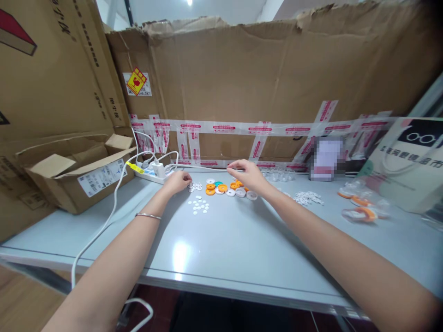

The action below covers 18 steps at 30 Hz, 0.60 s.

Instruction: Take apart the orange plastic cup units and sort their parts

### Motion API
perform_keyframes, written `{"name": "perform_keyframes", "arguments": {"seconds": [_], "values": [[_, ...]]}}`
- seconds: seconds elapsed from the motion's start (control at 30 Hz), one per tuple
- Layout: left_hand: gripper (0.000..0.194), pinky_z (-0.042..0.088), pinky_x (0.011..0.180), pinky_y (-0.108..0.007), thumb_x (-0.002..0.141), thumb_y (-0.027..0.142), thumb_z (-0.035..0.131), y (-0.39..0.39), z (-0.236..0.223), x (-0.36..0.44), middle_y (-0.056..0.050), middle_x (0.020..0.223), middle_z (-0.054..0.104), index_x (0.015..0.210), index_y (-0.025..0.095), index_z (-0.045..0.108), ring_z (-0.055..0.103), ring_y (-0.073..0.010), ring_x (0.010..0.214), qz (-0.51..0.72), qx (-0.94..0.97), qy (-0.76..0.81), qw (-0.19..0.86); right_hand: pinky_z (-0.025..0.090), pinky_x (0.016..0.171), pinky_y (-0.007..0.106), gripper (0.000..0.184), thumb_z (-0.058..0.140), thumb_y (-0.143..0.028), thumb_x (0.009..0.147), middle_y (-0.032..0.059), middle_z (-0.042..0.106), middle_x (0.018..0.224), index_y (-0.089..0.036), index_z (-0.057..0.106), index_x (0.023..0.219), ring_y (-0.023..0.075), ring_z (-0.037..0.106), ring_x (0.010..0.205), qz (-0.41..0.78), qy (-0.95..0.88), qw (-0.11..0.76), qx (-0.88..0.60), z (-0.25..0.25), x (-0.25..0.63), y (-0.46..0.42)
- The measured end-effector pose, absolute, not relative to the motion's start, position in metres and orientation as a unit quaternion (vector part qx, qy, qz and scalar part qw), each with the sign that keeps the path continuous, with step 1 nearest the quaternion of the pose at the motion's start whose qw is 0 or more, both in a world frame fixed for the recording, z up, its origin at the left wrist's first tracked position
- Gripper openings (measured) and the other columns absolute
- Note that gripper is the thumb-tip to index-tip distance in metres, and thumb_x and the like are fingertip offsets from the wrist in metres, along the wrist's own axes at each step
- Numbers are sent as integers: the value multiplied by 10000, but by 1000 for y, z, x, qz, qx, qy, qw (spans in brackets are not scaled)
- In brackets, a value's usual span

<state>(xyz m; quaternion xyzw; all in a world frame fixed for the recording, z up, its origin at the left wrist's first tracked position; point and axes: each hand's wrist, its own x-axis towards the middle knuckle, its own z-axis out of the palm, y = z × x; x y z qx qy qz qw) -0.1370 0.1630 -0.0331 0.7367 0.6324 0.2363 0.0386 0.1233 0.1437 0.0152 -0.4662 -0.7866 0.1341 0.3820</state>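
Observation:
My left hand (177, 181) is at the left of the small parts, its fingertips pinched together at the edge of a small pile of white pieces (196, 186); whatever lies between them is too small to make out. Several small white discs (199, 206) lie loose just in front of that pile. My right hand (248, 175) hovers over the right part of a group of round pieces, fingers stretched leftward, with nothing visible in them. That group has orange rings (222, 188), white rings (240, 192) and a teal piece (218, 183), partly covered by this hand.
Clear plastic pieces (278, 174) and a white heap of small parts (308, 198) lie to the right. Beyond are blurred orange-and-clear pieces (362, 213), a phone (326, 159) and a paper bag (404, 161). A power strip (148, 174), white cable (112, 210) and open carton (76, 175) occupy the left.

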Motion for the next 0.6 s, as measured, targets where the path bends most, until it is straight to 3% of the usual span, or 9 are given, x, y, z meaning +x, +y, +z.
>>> {"name": "perform_keyframes", "arguments": {"seconds": [0.13, 0.33, 0.47, 0.6], "values": [[199, 442, 608, -217, 694, 205, 503, 160, -29, -134, -48, 742, 687, 768, 152, 680, 610, -166, 694, 247, 736, 630, 25, 432, 812, 318, 238, 547, -379, 749, 40, 661, 918, -181, 636, 846, 172, 593, 861, 185, -747, 450, -452, 12, 172, 127], [247, 449, 760, -307, 771, 257, 462, 147, -15, -122, -87, 877, 670, 869, 138, 655, 599, -203, 810, 282, 761, 584, -4, 457, 741, 328, 315, 562, -465, 716, 64, 671, 834, -171, 632, 807, 198, 601, 796, 235, -669, 480, -516, -7, 223, 120], [265, 416, 864, -322, 808, 258, 467, 130, -12, -94, -80, 1008, 629, 1004, 165, 619, 555, -196, 948, 283, 813, 509, -3, 448, 711, 313, 277, 521, -418, 750, 61, 657, 840, -174, 630, 820, 186, 587, 769, 196, -712, 442, -509, -12, 218, 119], [314, 371, 911, -358, 855, 228, 429, 112, -16, -60, -58, 1173, 551, 1149, 253, 535, 477, -201, 1068, 220, 888, 404, -17, 425, 753, 312, 219, 481, -308, 777, 64, 626, 926, -182, 640, 859, 187, 562, 866, 156, -777, 376, -480, -18, 202, 112]]}}
